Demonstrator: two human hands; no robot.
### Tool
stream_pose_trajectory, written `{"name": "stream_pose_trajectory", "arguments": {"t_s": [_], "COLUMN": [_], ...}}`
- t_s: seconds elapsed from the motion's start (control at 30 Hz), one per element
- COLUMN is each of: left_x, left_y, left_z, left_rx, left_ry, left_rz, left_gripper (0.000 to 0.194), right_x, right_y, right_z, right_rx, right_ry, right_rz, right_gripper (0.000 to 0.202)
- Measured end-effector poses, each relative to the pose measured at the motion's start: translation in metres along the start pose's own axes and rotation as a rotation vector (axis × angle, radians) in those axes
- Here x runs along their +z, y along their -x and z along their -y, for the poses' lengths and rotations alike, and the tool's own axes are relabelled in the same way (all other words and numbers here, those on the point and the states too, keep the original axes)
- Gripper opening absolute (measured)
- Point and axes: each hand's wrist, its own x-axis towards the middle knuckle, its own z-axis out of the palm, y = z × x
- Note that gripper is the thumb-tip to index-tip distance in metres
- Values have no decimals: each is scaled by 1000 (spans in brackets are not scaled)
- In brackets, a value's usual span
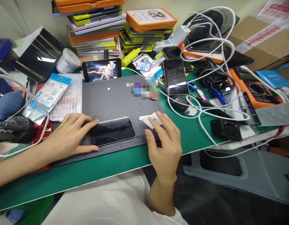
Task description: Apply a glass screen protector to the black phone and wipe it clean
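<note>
A smartphone (112, 132) with a dark screen and a pale frame lies flat on the grey work mat (100, 100). My left hand (71, 134) grips its left end, thumb at the near edge and index finger at the far edge. To the right of the phone, a crumpled white wipe or piece of paper (148, 119) rests on the mat. Over it is my right hand (166, 140), its fingers curved and spread apart; the fingertips partly cover the white piece, and I cannot tell how firmly they touch it.
Behind the mat stand a lit phone (102, 70) and stacked orange and yellow cases (95, 31). On the right are another phone (176, 76), looping white cables (200, 117) and an orange multimeter (257, 89). Bubble wrap (68, 97) and a blue air blower (10, 103) sit left.
</note>
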Motion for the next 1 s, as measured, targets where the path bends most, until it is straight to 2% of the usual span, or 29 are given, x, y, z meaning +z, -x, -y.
{"name": "stream_pose_trajectory", "arguments": {"t_s": [0.07, 0.17, 0.33, 0.47, 0.57, 0.7, 0.87, 1.0], "left_x": [0, 1, 3, 4, 4, 2, -1, -1], "left_y": [0, 0, 0, 1, 1, 1, -1, 0], "left_z": [0, 0, 0, 1, 1, -1, -4, -4], "left_rx": [17, 33, 23, 46, 24, 1, -15, -16], "left_ry": [-21, -39, -25, -46, -6, 34, 47, 30], "left_rz": [-9, -18, -28, -35, -36, -26, 32, 42], "left_gripper": [78, 79, 79, 80, 79, 79, 81, 78], "right_x": [3, 6, 3, 0, 1, 0, -10, -10], "right_y": [-1, -3, -4, -2, 0, 5, 14, 11], "right_z": [-1, -3, 4, 21, 36, 46, 45, 47], "right_rx": [83, 127, 79, 6, -90, -233, -258, -235], "right_ry": [46, 69, 76, -43, -161, -139, -99, -99], "right_rz": [-20, 22, -85, -129, -3, 132, 220, 227], "right_gripper": [45, 34, 16, 28, 35, 38, 45, 43]}}
